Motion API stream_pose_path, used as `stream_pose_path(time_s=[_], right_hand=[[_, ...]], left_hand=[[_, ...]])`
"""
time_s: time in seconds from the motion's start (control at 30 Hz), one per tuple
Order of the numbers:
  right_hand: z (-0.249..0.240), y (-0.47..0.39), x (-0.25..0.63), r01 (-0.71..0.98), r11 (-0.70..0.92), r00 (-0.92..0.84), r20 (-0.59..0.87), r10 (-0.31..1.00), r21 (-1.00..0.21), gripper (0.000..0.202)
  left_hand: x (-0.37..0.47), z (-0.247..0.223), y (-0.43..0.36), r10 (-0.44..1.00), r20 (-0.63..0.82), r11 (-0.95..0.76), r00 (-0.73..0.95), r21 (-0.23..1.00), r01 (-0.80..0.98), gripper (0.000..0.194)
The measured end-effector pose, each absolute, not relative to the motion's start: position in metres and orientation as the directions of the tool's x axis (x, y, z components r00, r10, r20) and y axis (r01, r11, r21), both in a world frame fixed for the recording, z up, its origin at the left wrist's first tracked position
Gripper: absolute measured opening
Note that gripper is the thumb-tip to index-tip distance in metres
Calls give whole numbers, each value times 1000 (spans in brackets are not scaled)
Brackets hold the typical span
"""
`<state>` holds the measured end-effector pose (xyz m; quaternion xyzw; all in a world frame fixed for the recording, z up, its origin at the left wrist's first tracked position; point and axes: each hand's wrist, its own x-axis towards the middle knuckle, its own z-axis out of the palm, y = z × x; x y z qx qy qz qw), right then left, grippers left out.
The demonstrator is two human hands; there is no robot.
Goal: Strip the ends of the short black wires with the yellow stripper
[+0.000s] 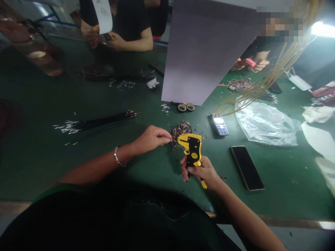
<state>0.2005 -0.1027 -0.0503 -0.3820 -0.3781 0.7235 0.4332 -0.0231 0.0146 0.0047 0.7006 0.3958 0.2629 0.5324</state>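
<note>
My right hand grips a yellow and black wire stripper, its head raised and its jaws toward the left. My left hand is closed in a pinch just left of the tool. A tiny coppery tip shows at its fingertips, as of a thin wire; the rest is hidden by the fingers. Beyond the tool lies a heap of black and copper wire scraps. To the left of my left hand, a bundle of black wires with bright ends at both sides rests on the green table.
A grey upright panel stands ahead, with two round rings at its foot. On the right are a keypad phone, a smartphone, a plastic bag and hanging yellow wires. Co-workers' hands work across the table.
</note>
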Motion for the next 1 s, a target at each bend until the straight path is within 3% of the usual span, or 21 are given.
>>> stream_pose_path(time_s=[0.33,0.7,1.0], right_hand=[[-49,-104,194,-348,-350,-321,-241,916,-869,30],[-54,-101,194,-302,-343,-205,-290,935,-889,28],[-52,-95,200,-323,-208,-188,-153,970,-923,23]], left_hand=[[-24,1,17,832,-35,-140,554,952,271,14],[-24,-10,23,823,95,-347,560,864,364,16],[-27,-14,22,801,271,-508,535,781,364,17]])
